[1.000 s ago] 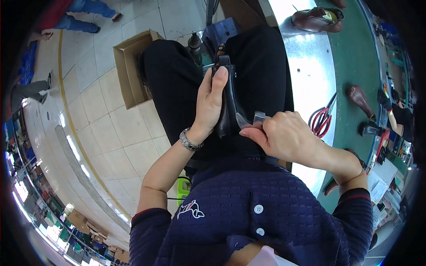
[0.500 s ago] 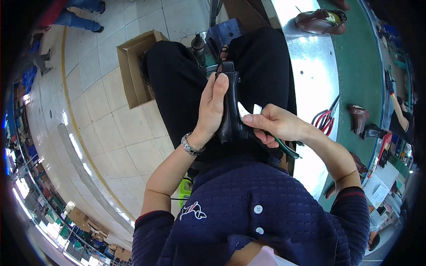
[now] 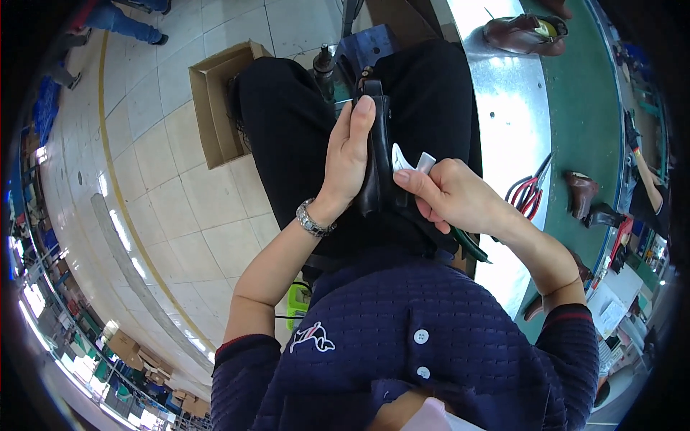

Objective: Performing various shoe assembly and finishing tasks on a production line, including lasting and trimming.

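Boot (image 3: 379, 154) of black leather is held over the dark trousers (image 3: 435, 93), its side clasped in the left grip (image 3: 348, 161), the thumb laid along the leather. By the right grip (image 3: 460, 197), pincers (image 3: 425, 164) with a green handle are grasped, their metal head just beside the boot — whether contact is made cannot be told. For good work, the boot is best braced firmly by the left grip, so that twisting is resisted. Leather should be met squarely and force built gradually, since the finish could be scuffed by the curved tip — and the left thumb is best kept clear. A brown leather boot (image 3: 507, 36) is seen on the tabletop (image 3: 514, 129) to the right.
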A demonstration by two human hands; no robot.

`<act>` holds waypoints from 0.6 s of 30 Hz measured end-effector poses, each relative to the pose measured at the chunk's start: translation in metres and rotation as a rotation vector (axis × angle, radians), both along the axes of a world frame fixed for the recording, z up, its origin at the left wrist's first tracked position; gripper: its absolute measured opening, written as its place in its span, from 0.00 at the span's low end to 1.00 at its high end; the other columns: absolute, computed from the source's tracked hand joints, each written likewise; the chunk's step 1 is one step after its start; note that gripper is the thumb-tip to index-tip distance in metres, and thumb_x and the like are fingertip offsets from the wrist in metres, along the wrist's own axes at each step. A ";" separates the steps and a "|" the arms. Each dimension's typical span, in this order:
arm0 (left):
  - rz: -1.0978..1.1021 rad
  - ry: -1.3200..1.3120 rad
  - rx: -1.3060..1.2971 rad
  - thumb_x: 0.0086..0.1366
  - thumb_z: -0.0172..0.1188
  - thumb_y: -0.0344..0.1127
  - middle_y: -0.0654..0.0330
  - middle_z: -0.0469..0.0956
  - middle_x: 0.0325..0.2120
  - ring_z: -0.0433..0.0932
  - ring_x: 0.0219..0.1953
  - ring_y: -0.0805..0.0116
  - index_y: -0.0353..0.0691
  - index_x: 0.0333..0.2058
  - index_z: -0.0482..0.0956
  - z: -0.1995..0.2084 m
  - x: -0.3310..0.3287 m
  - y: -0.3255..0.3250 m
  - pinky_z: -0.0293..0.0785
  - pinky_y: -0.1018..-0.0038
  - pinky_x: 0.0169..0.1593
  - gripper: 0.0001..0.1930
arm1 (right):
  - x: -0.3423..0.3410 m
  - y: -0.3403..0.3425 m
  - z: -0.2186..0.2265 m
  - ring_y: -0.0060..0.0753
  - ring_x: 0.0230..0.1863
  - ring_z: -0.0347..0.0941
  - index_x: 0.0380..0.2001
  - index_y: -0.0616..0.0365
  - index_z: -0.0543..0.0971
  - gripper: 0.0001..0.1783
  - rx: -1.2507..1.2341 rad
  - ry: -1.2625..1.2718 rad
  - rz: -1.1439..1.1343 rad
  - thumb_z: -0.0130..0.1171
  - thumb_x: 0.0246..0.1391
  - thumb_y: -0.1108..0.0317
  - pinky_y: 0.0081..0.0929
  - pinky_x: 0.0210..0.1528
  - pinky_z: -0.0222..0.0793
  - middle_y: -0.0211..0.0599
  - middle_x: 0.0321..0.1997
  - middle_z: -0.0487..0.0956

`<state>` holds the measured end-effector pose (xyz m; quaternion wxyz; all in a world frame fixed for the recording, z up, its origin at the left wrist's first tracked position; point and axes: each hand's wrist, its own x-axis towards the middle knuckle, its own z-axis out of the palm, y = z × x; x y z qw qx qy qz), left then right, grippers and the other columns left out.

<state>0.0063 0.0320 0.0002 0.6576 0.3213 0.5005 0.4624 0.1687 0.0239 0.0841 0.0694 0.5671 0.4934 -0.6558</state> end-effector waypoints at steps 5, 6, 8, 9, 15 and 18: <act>0.038 -0.045 -0.034 0.71 0.49 0.55 0.70 0.70 0.30 0.66 0.33 0.83 0.36 0.42 0.74 -0.002 0.004 0.000 0.64 0.83 0.40 0.23 | 0.010 -0.003 -0.013 0.25 0.11 0.71 0.09 0.62 0.71 0.40 -0.130 0.192 -0.140 0.46 0.63 0.39 0.21 0.19 0.68 0.33 0.09 0.71; 0.018 -0.037 -0.038 0.71 0.49 0.55 0.70 0.71 0.31 0.66 0.34 0.83 0.35 0.43 0.74 -0.004 0.002 -0.002 0.64 0.83 0.42 0.24 | 0.007 -0.005 -0.011 0.25 0.11 0.71 0.09 0.62 0.71 0.40 -0.132 0.192 -0.136 0.46 0.63 0.39 0.21 0.19 0.68 0.33 0.09 0.71; 0.002 -0.027 -0.043 0.71 0.50 0.55 0.69 0.71 0.33 0.66 0.35 0.83 0.34 0.44 0.74 -0.007 -0.001 -0.003 0.64 0.83 0.44 0.25 | -0.002 -0.010 -0.005 0.24 0.11 0.70 0.08 0.61 0.71 0.40 0.072 0.027 -0.086 0.45 0.63 0.39 0.21 0.18 0.68 0.32 0.09 0.70; 0.009 -0.034 -0.056 0.71 0.50 0.55 0.70 0.71 0.33 0.67 0.36 0.83 0.34 0.44 0.74 -0.006 -0.002 -0.001 0.64 0.83 0.44 0.25 | -0.004 -0.010 -0.001 0.24 0.11 0.70 0.08 0.61 0.71 0.40 0.072 0.027 -0.083 0.45 0.63 0.39 0.21 0.18 0.68 0.32 0.09 0.70; -0.006 -0.120 -0.074 0.71 0.50 0.55 0.69 0.72 0.34 0.67 0.37 0.83 0.35 0.44 0.74 -0.012 0.000 0.002 0.64 0.82 0.46 0.25 | 0.001 -0.010 -0.014 0.22 0.09 0.68 0.10 0.60 0.71 0.38 0.035 0.103 -0.167 0.44 0.65 0.41 0.17 0.16 0.62 0.29 0.08 0.69; 0.004 -0.119 -0.061 0.71 0.50 0.56 0.70 0.71 0.33 0.66 0.37 0.83 0.36 0.41 0.74 -0.017 0.000 0.001 0.64 0.82 0.46 0.24 | 0.002 -0.011 -0.014 0.23 0.09 0.68 0.10 0.60 0.73 0.38 -0.128 0.191 -0.259 0.44 0.65 0.41 0.17 0.17 0.63 0.30 0.08 0.70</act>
